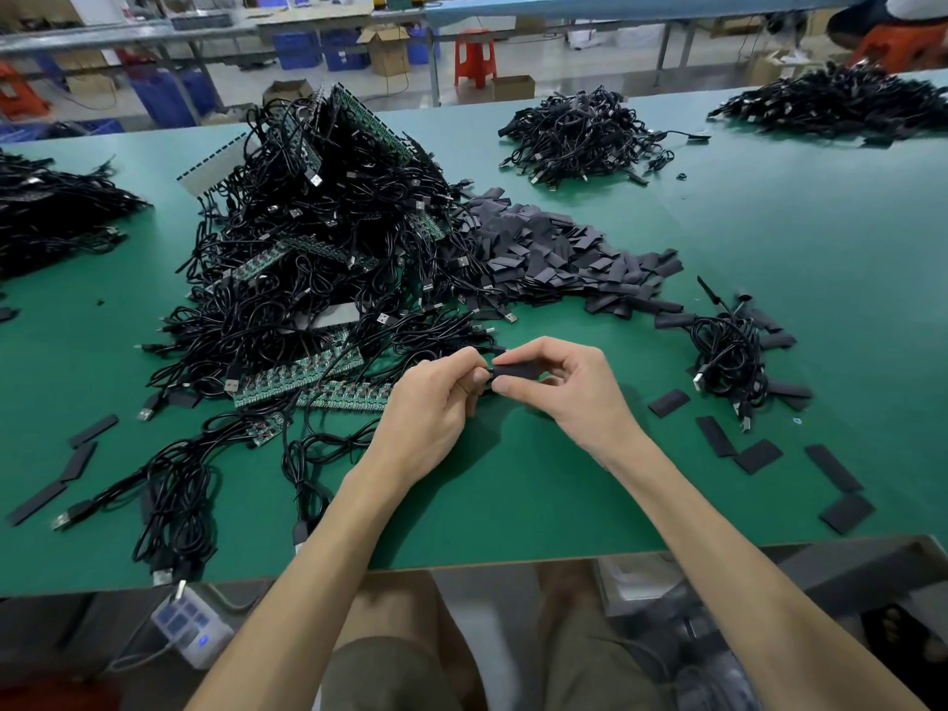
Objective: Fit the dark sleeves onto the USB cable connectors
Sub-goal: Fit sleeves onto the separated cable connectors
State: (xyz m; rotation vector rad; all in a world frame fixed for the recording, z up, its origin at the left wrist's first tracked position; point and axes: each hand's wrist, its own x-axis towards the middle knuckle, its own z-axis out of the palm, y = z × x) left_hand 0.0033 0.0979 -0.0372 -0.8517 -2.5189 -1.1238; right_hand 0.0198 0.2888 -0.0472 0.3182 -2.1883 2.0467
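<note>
My right hand [559,387] pinches a dark sleeve [515,372] between thumb and fingers, just above the green table. My left hand [436,397] grips a black cable end right at the sleeve's left opening; the connector itself is hidden by my fingers. Behind my hands rises a big heap of black USB cables with green circuit boards [318,259]. A pile of loose dark sleeves [564,254] lies to its right.
Flat sleeves [759,456] lie scattered at the right front and others [77,461] at the left front. A small cable bundle [728,359] sits to the right. More cable heaps [585,136] lie farther back. The table edge [513,559] runs near me, with a power strip [192,626] below.
</note>
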